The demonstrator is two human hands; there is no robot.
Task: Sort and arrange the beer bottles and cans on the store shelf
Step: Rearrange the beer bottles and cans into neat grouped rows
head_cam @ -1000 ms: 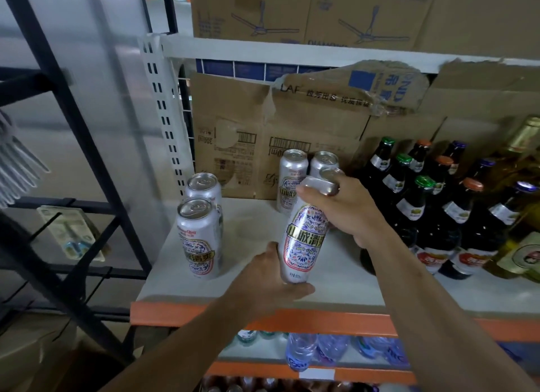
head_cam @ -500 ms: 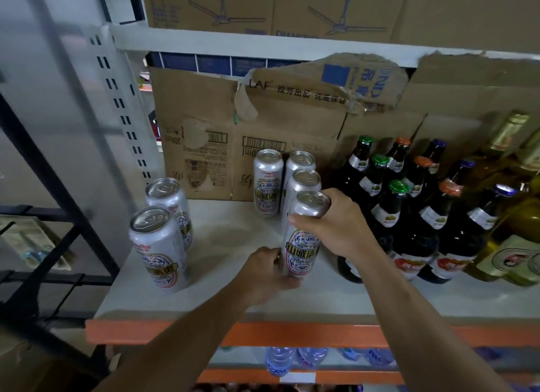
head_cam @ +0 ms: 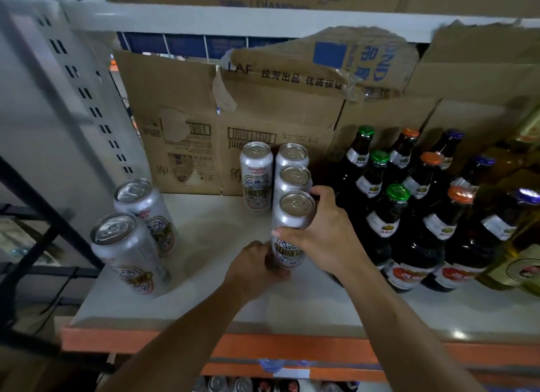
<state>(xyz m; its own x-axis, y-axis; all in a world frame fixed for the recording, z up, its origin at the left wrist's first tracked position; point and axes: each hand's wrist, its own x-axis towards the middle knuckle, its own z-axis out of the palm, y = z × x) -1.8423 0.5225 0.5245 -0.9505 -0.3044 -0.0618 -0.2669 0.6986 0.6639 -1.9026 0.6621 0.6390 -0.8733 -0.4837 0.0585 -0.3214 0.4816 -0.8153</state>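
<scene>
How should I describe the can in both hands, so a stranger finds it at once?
On the white shelf, silver cans stand left of the dark beer bottles. Three form a column next to the bottles. It is the front can, the only one gripped by the left hand and right hand.
</scene>
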